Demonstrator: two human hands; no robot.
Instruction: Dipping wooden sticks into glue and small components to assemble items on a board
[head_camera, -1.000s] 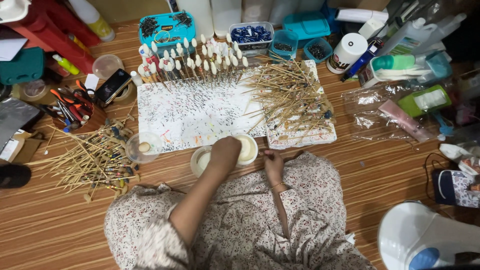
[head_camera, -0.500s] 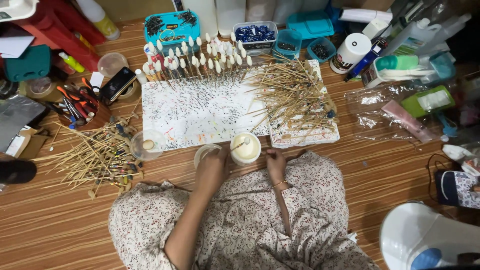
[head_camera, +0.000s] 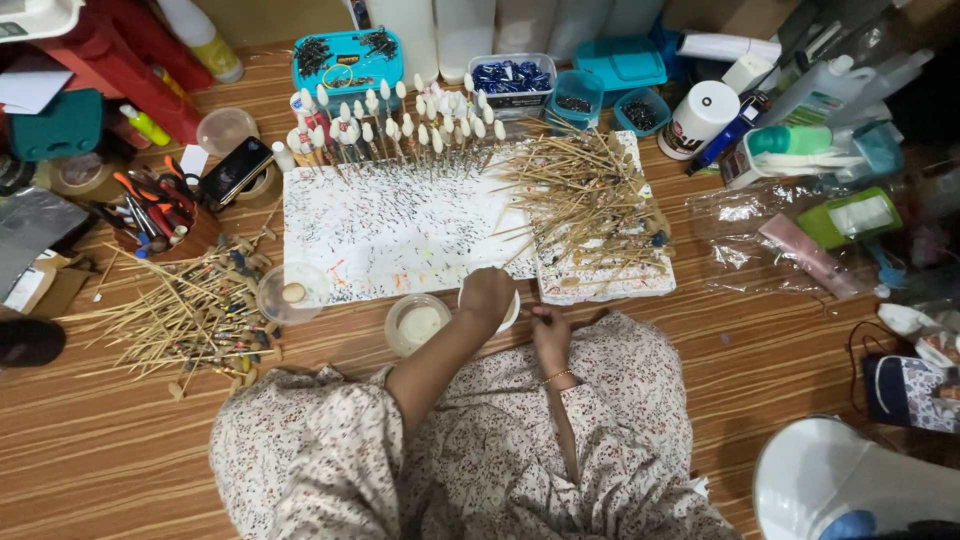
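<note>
Left hand fingers curled down over a small white cup by the foam board edge, grip unclear, right hand pinching a thin stick; a nudge could tip the cup or the open paste cup alongside.

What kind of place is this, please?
Probably a home craft corner on a wooden floor: a paint-flecked white foam board with upright white-tipped sticks, loose bamboo sticks and small cups of white liquid.
</note>
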